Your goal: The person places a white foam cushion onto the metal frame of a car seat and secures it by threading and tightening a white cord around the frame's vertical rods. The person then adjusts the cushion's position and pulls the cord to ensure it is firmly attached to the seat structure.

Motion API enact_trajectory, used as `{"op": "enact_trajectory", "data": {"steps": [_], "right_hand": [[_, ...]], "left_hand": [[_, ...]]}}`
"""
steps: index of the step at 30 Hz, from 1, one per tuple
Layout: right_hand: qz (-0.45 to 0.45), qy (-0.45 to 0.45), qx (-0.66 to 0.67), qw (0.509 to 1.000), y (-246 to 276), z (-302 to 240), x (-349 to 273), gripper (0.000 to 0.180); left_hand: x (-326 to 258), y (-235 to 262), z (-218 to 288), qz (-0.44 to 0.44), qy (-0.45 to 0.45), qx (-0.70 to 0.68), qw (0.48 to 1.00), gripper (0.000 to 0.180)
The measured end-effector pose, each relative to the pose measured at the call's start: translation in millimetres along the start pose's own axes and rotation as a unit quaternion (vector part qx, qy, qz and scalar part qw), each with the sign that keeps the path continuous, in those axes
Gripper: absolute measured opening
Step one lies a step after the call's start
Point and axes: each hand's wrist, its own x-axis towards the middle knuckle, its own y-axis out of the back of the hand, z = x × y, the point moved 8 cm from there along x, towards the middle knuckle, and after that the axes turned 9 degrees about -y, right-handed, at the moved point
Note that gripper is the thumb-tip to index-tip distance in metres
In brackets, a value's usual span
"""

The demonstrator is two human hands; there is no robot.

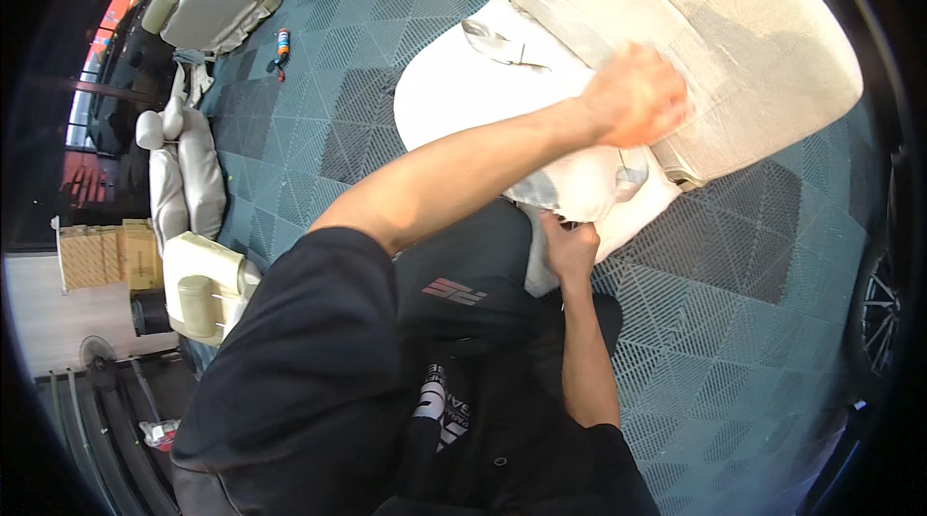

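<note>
A beige car seat lies on the floor in front of me, its broad fabric-covered panel (763, 62) at the upper right and a white, cloth-like part (454, 82) beside it. My left hand (637, 96), smeared by motion, is closed like a fist over the join between them. What it holds, if anything, is hidden. Lower down, my right hand (575, 246) grips the near edge of the pale seat cover (579, 190), thumb on top. A small dark gap shows by that thumb. A grey strap (507, 46) rests on the white part.
Grey interlocking tiles (705, 352) make up the floor. More seat parts stand at the left, among them a backrest (208, 9) and a cream seat piece (208, 284). A small orange-and-blue bottle (283, 45) is on the tiles. A car wheel (877, 313) stands at the right.
</note>
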Motion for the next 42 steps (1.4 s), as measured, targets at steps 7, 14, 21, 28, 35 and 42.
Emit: {"op": "enact_trajectory", "data": {"steps": [7, 14, 21, 28, 35, 42], "right_hand": [[-0.129, -0.103, 0.369, 0.915, 42.0, 94.3, -12.6, 0.030], [-0.043, 0.014, 0.184, 0.982, 191.8, 71.7, -47.8, 0.045], [0.005, -0.126, 0.241, 0.962, 205.5, 81.9, -101.2, 0.055], [0.010, -0.120, 0.237, 0.964, 179.0, 42.0, -95.2, 0.057], [0.041, -0.135, 0.242, 0.960, 164.8, 32.1, -108.0, 0.060], [0.063, -0.151, 0.233, 0.959, 173.2, 36.8, -129.6, 0.063]], "left_hand": [[-218.1, 81.9, -164.1, 0.186, 0.599, -0.327, 0.707, 0.077], [-87.5, 79.5, -21.1, 0.161, 0.474, -0.679, 0.537, 0.093], [-89.1, 196.8, 82.4, 0.141, 0.218, -0.675, 0.691, 0.087], [-36.6, 234.5, 152.2, -0.146, 0.072, -0.953, 0.254, 0.099], [-40.1, 278.3, 180.5, -0.303, 0.044, -0.935, 0.177, 0.094], [-67.6, 281.9, 149.9, -0.251, 0.044, -0.933, 0.255, 0.096]]}}
